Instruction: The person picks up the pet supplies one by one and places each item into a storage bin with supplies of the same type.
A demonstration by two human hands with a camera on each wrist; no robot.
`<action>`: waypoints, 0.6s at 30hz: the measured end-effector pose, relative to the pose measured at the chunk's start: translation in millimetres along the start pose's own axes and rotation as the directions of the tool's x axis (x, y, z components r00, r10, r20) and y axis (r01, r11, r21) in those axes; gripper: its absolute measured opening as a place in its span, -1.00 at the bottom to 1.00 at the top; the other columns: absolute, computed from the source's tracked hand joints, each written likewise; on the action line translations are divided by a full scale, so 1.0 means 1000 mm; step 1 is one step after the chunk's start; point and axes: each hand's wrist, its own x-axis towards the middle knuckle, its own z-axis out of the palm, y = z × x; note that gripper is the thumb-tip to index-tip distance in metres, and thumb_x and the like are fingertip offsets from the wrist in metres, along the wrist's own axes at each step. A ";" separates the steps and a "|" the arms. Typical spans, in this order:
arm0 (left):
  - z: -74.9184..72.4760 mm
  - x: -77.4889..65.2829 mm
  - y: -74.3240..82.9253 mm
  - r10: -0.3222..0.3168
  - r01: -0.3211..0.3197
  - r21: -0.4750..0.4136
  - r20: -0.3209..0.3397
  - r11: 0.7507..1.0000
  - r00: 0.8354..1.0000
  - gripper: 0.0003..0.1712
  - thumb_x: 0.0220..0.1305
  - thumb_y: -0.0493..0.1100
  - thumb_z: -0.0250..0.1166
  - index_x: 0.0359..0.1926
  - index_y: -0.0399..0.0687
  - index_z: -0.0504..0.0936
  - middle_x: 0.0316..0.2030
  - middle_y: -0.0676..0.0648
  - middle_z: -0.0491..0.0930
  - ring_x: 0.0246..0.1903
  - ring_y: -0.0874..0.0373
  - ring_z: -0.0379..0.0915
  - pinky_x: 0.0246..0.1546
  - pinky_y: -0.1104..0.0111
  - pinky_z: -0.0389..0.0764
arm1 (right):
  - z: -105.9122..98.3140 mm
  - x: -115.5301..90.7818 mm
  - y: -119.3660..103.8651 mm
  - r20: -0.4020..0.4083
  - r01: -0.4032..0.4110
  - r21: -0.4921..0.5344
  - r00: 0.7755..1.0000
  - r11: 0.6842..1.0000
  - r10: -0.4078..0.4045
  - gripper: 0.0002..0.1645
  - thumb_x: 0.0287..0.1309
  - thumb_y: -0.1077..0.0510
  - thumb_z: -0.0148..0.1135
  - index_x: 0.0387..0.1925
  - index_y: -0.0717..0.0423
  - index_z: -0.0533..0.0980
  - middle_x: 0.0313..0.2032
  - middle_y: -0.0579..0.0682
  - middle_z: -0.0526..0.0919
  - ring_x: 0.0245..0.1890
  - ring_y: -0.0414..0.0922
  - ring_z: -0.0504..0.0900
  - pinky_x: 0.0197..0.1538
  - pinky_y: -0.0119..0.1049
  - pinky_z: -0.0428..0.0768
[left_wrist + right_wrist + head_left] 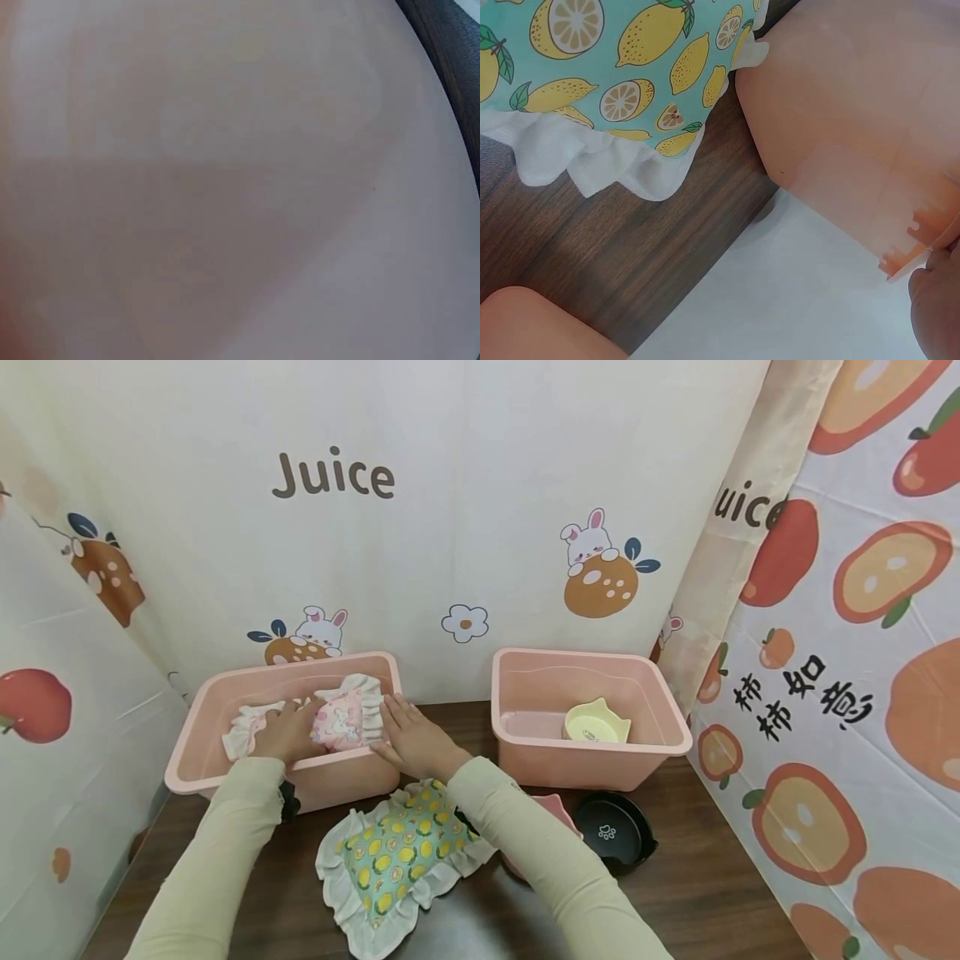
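Note:
My left hand [288, 732] reaches into the left pink bin [337, 782] and lies over a pink, white-frilled cloth item [341, 720] with a rabbit print. Where its fingertips meet the cloth is hidden. With fingers stretched out, my right hand [420, 743] rests on the same bin's right rim, beside the frill; part of this hand [936, 307] shows at the rim in the right wrist view. In front of the bin, on the table, lies a green lemon-print cloth item [397, 847] with a white frill. The bin's blurred wall [225, 187] fills most of the left wrist view.
A second pink bin [585, 768] stands to the right with a yellow cat-eared bowl [597, 723] inside. Before it, on the dark wooden table [697, 860], sit a black bowl [615, 831] and a pink one [555, 810] partly behind my right forearm. Printed curtains hang around.

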 end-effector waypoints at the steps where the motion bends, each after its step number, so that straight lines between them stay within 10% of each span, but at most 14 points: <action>1: 0.001 0.000 0.000 0.001 -0.001 0.001 0.005 1.000 1.000 0.05 -0.03 -0.03 0.48 0.42 -0.17 0.14 0.36 -0.50 -0.01 0.18 -0.60 -0.02 -0.05 -0.45 0.24 | 0.000 0.000 0.000 0.001 -0.001 0.002 1.000 1.000 0.001 -0.16 0.47 -0.24 -0.43 0.47 0.28 -0.16 0.50 0.17 -0.18 0.50 0.02 -0.29 0.48 -0.23 -0.20; 18: 0.008 0.007 -0.006 0.040 -0.042 0.025 0.079 0.999 0.996 -0.01 0.04 -0.11 0.43 0.41 -0.27 0.13 0.37 -0.50 -0.01 0.22 -0.66 -0.06 0.04 -0.45 0.18 | -0.002 0.000 -0.001 0.000 0.005 -0.038 1.000 0.999 -0.005 -0.16 0.47 -0.24 -0.45 0.47 0.29 -0.14 0.49 0.19 -0.14 0.50 0.05 -0.25 0.48 -0.20 -0.15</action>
